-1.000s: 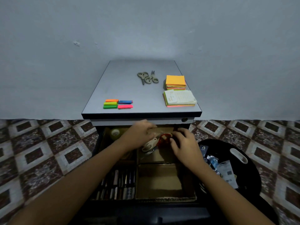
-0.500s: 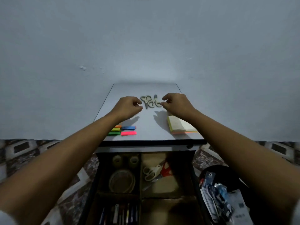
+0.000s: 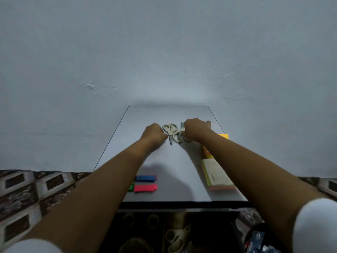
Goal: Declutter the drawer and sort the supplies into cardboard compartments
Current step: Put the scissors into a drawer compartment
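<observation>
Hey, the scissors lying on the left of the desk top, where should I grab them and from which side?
Probably the neck just below the handle loops, pinched from the left. The left scissors lie flat, blades shut, loops away from you, tip toward you; the second scissors crowd their right side, and the left hand sits beside them on the left.

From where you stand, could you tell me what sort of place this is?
Likely a room at home: a small grey desk against a bare wall, patterned floor tiles, and scissors and sticky notes laid out.
</observation>
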`<action>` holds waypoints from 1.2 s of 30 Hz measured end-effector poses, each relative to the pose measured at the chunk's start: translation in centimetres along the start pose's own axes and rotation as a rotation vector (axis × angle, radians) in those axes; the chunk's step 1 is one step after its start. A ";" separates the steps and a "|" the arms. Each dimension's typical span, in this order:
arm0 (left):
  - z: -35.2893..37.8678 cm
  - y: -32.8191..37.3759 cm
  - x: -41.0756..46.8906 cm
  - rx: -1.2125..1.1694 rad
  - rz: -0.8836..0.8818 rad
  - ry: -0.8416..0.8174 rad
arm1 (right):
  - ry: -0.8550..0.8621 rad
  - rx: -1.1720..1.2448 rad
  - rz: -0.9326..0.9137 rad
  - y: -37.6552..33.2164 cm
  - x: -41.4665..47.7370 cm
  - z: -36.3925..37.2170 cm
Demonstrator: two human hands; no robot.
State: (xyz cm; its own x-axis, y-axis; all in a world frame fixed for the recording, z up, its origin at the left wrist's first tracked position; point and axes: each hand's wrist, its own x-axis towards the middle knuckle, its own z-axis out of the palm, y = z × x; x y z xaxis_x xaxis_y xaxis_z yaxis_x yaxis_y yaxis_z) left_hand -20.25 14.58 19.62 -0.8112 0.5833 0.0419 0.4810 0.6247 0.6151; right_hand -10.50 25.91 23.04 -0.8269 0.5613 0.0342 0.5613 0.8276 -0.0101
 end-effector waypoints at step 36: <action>2.0 2.7 -0.6 0.202 -0.068 0.077 | 0.153 0.674 0.072 2.0 1.0 -0.5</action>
State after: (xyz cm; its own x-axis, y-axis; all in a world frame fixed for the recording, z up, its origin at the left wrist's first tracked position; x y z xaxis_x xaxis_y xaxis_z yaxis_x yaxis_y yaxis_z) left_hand -17.85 16.93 19.70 -0.8631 0.5001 0.0706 0.4752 0.7566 0.4491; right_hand -10.15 28.15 23.53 -0.7466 0.6482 0.1499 0.4301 0.6421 -0.6346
